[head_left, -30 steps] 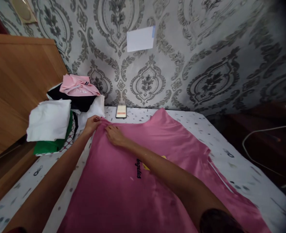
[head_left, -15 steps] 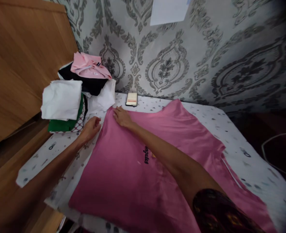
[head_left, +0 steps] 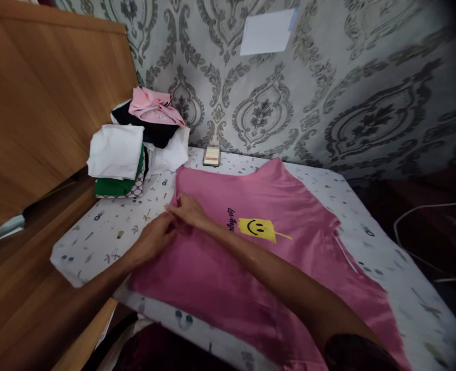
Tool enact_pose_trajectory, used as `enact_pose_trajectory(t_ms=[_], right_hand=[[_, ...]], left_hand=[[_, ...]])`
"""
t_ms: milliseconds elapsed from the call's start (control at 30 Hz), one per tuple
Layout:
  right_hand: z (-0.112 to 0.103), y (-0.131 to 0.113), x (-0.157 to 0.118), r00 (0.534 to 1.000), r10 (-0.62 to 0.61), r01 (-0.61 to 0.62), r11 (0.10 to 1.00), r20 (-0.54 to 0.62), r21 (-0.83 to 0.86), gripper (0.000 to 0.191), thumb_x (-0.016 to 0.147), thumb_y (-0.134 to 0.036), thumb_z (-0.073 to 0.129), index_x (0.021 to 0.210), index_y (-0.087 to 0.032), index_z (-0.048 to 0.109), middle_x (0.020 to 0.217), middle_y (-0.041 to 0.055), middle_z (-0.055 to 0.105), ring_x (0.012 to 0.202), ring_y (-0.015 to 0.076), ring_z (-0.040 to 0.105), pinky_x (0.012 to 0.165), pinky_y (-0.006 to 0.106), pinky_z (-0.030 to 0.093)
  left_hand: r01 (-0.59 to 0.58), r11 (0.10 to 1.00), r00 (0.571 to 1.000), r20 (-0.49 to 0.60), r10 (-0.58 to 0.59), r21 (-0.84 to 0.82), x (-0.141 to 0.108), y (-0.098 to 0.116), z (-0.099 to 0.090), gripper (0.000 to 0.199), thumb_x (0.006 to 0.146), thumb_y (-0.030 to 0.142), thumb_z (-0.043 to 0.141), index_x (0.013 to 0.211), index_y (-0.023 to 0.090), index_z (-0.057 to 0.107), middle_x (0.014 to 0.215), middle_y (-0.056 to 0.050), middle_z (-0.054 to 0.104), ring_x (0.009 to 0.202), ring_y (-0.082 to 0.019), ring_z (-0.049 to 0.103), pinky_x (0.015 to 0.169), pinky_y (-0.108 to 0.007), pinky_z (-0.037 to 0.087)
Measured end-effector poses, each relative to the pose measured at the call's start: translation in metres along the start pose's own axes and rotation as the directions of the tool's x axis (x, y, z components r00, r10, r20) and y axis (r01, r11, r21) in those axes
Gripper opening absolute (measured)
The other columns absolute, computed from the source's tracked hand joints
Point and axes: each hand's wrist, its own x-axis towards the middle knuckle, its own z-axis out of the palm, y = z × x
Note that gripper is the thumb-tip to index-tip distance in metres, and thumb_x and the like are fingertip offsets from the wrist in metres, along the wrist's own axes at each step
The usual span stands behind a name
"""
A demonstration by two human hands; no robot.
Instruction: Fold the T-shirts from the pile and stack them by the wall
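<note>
A pink T-shirt (head_left: 220,273) lies spread over a white patterned cloth, with black lettering and a yellow smiley print on its front. At its left edge, my left hand (head_left: 157,238) is closed with fingertips pinching the fabric. Just above and to the right, my right hand (head_left: 189,210) also grips that edge, its thumb close to my left fingers. My right forearm crosses over the shirt and covers part of the lettering. The exact fold of fabric between the fingers is hard to make out.
Folded clothes stand at the back left: a white garment (head_left: 115,152) on a green one (head_left: 114,186), beside a pink garment (head_left: 154,105) on a black one. A small blurred item (head_left: 211,156) sits by the wall. A wooden panel (head_left: 58,77) rises at left.
My right hand has slid down the shirt's left edge from the upper corner. My left hand has moved right onto that edge and now grips it. The yellow print has come into view.
</note>
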Motion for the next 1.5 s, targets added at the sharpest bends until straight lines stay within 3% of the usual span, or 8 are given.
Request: enact_pose_trajectory(t_ms=[100,200,367,567,667,867,1133,1500], right_hand=[[0.0,0.006,0.012,0.999,0.048,-0.047,0.994,-0.004,0.099,0.007,0.074,-0.021,0.066,0.074,-0.02,0.059,0.078,0.0021,0.066,0.075,0.0185,0.058,0.065,0.027,0.042],[0.002,0.014,0.018,0.998,0.059,-0.061,0.964,0.016,0.26,0.015,0.068,-0.008,0.058,0.063,-0.02,0.053,0.061,-0.0022,0.06,0.066,0.0155,0.059,0.061,0.024,0.043],[0.005,0.022,0.018,0.996,0.081,-0.093,0.9,0.045,0.426,0.015,0.073,-0.008,0.052,0.068,-0.021,0.052,0.048,-0.0071,0.054,0.049,0.0125,0.06,0.053,0.021,0.045],[0.001,0.025,0.009,0.997,0.066,-0.072,0.826,0.032,0.559,0.012,0.084,-0.019,0.049,0.072,-0.021,0.051,0.054,-0.0047,0.058,0.049,0.0116,0.06,0.048,0.019,0.045],[-0.007,0.028,0.016,0.999,0.034,-0.015,0.86,-0.027,0.51,0.022,0.091,-0.028,0.045,0.072,-0.02,0.053,0.062,-0.0011,0.062,0.053,0.0121,0.061,0.052,0.021,0.047],[-0.024,0.032,0.071,0.975,-0.071,0.048,0.993,-0.21,-0.109,0.022,0.091,-0.017,0.043,0.092,-0.018,0.065,0.103,0.0092,0.067,0.099,0.0226,0.062,0.087,0.034,0.049],[-0.022,0.053,0.151,0.984,0.038,-0.066,0.986,-0.176,-0.154,0.035,0.1,-0.044,0.039,0.106,-0.02,0.064,0.116,0.0148,0.06,0.099,0.028,0.061,0.086,0.041,0.051],[-0.007,0.064,0.185,0.965,0.106,-0.105,0.994,-0.24,0.016,0.01,0.082,-0.025,0.058,0.087,-0.02,0.065,0.097,0.0078,0.07,0.091,0.0247,0.063,0.082,0.037,0.051]], left_hand=[[-0.089,0.995,0.995,0.036,0.091,-0.054,-0.003,0.012,0.001,0.017,0.088,0.03,0.046,0.085,0.022,0.061,0.091,-0.003,0.067,0.083,-0.021,0.06,0.071,-0.031,0.042],[-0.056,0.996,0.998,-0.013,0.055,-0.075,0.015,-0.002,-0.007,0.019,0.09,0.028,0.046,0.093,0.023,0.065,0.085,-0.002,0.069,0.078,-0.02,0.062,0.069,-0.029,0.042],[0.204,0.973,0.97,-0.156,-0.186,0.112,0.077,-0.036,-0.014,0.014,0.084,0.028,0.056,0.089,0.02,0.067,0.093,-0.007,0.07,0.088,-0.024,0.063,0.073,-0.03,0.043],[0.269,0.961,0.954,-0.159,-0.256,0.066,0.112,-0.036,-0.006,0.006,0.074,0.019,0.062,0.068,0.02,0.061,0.091,-0.011,0.07,0.091,-0.027,0.065,0.07,-0.03,0.043],[0.289,0.957,0.945,-0.154,-0.288,-0.015,0.107,-0.043,-0.013,0.014,0.073,0.022,0.064,0.061,0.02,0.057,0.069,-0.005,0.066,0.081,-0.024,0.065,0.066,-0.028,0.043],[0.319,0.91,0.933,-0.084,-0.351,-0.265,0.098,-0.055,-0.019,0.015,0.075,0.023,0.064,0.068,0.02,0.052,0.05,0.004,0.057,0.052,-0.015,0.059,0.053,-0.023,0.043],[0.242,0.767,0.961,0.035,-0.276,-0.594,0.069,-0.067,-0.008,0.037,0.072,0.047,0.071,0.089,0.02,0.052,0.057,0.003,0.063,0.05,-0.015,0.056,0.05,-0.023,0.038],[0.226,0.933,0.972,0.121,-0.2,-0.279,0.021,-0.043,-0.015,0.036,0.068,0.056,0.069,0.068,0.021,0.061,0.07,0.0,0.06,0.068,-0.019,0.055,0.058,-0.027,0.036]])
